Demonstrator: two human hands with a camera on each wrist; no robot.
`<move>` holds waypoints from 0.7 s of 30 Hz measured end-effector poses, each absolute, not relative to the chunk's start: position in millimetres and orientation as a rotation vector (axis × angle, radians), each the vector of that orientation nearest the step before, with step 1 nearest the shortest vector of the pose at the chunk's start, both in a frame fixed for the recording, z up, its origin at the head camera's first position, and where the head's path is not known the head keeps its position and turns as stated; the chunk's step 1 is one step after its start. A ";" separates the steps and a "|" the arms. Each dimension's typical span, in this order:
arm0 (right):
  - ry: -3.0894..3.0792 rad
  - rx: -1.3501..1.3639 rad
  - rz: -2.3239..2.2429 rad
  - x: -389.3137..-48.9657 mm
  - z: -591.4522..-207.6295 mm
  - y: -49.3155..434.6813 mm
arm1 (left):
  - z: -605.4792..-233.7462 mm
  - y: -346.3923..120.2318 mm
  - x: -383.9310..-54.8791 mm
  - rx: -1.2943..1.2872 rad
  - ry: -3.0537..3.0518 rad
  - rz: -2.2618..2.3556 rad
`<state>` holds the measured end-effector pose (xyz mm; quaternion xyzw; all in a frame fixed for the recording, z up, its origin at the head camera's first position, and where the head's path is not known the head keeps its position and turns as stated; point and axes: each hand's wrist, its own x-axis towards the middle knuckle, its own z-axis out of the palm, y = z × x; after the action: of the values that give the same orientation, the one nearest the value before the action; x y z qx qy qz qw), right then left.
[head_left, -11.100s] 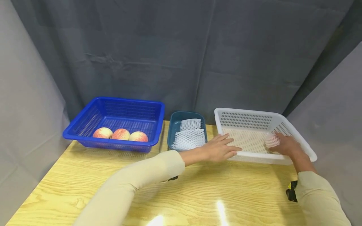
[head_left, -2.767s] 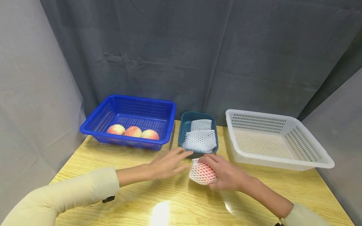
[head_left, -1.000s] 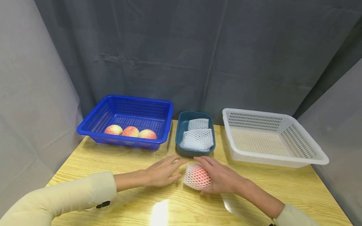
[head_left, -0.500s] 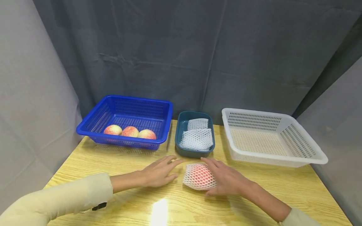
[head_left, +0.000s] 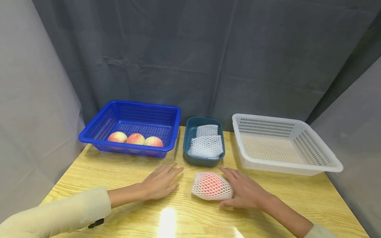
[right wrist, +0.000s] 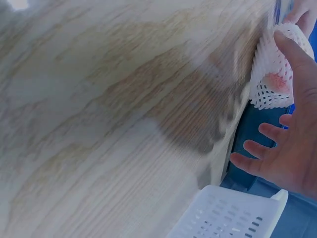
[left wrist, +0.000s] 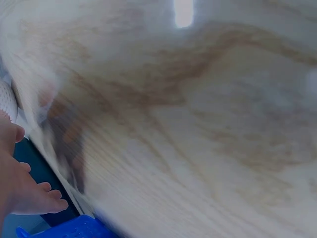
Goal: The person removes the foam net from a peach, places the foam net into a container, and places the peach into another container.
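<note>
A red-and-cream peach in a white foam net [head_left: 212, 186] lies on the wooden table in front of the small teal bin. To its right is my right hand [head_left: 245, 190], its fingers spread and relaxed; the thumb is close to the net's end, and I cannot tell whether it touches. In the right wrist view, the peach shows through the open end of the net [right wrist: 267, 94] near the thumb. My left hand [head_left: 159, 181] hovers or rests left of the peach, apart from it, with its fingers loosely extended and nothing in them.
A blue basket [head_left: 129, 150] with three peaches [head_left: 135, 138] stands at the back left. The teal bin [head_left: 203, 162] holds white foam nets [head_left: 206, 146]. At the back right is a white basket [head_left: 285, 165]. Grey curtains [head_left: 154, 53] enclose the table [head_left: 134, 218].
The right hand brought the netted peach from the white basket to the table's middle. Over the last second, it let go and drew right, while the left hand moved left.
</note>
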<state>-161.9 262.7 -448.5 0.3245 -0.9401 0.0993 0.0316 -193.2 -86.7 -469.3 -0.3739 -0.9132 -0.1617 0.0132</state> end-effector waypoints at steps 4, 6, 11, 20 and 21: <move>-2.908 0.963 0.323 -158.1 -449.9 267.6 | -470.5 -93.2 -191.6 -1.130 -2.854 -0.514; -2.924 0.933 0.332 -156.0 -451.2 270.3 | -470.7 -96.0 -191.4 -1.111 -2.861 -0.508; -2.963 0.880 0.368 -152.7 -456.1 274.7 | -473.4 -104.5 -191.3 -1.086 -2.878 -0.500; -2.947 0.858 0.457 -149.5 -458.4 280.4 | -470.9 -119.7 -193.1 -1.039 -2.832 -0.544; -2.948 0.854 0.466 -149.3 -458.5 280.8 | -470.4 -120.5 -192.7 -1.046 -2.830 -0.553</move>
<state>-149.3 280.8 -458.5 0.2752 -0.9494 0.1500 0.0185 -192.7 -120.5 -470.4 -0.3406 -0.9221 -0.1801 0.0370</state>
